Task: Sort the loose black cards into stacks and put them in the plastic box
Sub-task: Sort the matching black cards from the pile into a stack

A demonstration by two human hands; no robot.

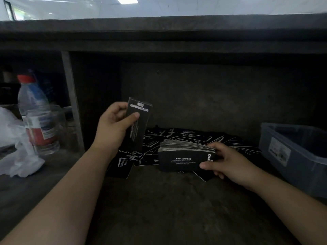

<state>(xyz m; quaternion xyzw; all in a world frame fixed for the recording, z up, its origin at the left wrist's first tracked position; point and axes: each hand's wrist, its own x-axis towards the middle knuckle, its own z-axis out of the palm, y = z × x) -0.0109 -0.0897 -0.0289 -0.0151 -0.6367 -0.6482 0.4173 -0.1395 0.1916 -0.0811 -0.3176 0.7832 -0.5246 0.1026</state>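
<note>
The left hand clasps a small upright card stack above the loose cards, while the right hand pinches a thick stack near the plastic box.

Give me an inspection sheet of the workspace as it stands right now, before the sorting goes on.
Surface: dark, worn shelf inside a dim recess.
Job's things: loose black cards scattered at the back; thick card stack with a DRINK&COFFEE face toward the camera; thin card bundle held upright; grey plastic box at far right, contents not visible.
Clutter: water bottle with red cap, clear cup and crumpled white plastic bag at left.
Grippers: left hand holds the thin bundle; right hand grips the stack's right end.
Cables: nothing seen.
Surroundings: dark ledge overhead, bright ceiling light beyond.
</note>
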